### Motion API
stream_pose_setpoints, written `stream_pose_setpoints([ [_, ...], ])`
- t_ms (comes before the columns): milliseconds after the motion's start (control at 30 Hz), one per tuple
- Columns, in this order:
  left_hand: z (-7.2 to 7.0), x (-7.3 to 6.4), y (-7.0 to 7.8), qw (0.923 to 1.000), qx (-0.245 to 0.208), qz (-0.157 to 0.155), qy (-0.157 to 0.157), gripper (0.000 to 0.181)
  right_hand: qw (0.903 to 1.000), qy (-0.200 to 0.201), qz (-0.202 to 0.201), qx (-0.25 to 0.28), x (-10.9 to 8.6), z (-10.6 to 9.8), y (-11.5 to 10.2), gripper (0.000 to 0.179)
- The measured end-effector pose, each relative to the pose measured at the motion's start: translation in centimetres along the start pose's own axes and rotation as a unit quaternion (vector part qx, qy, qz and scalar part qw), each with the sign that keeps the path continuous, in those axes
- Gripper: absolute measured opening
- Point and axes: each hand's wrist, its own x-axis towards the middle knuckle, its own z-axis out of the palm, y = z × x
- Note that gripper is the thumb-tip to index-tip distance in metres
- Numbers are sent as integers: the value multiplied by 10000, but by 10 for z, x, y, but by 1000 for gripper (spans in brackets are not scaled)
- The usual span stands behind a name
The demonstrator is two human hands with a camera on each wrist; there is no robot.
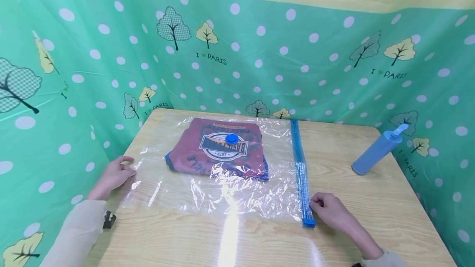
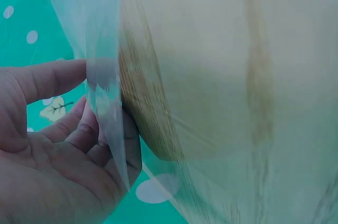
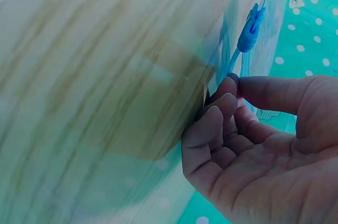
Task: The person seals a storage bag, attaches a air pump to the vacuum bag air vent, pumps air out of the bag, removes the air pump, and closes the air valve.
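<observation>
Plastic bag (image 1: 281, 151): likely light, limp, slippery; best taken at probably stiffer zip strip (image 1: 301, 172), which right hand (image 1: 329, 210) pinches; left hand (image 1: 114, 175) opposite, fingers bent, hold cannot be told

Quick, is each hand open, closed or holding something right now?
Left hand: at the edge of the vacuum storage bag; whether its grip is closed can't be told.
Right hand: closed, pinching the bag's edge by the blue zip strip.
</observation>
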Motion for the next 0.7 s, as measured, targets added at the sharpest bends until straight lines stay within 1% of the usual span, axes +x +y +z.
stream_pose_setpoints([
  [100,-2,0,-2,10000,52,-34,11,59,10000,-3,8,24,1,3,0,12],
  [367,-6,-1,-6,9992,352,55,167,55,10000,13,-66,30,3,9,-2,11],
  [700,-11,-3,-11,9986,458,59,258,58,9998,34,-184,79,7,14,-9,11],
])
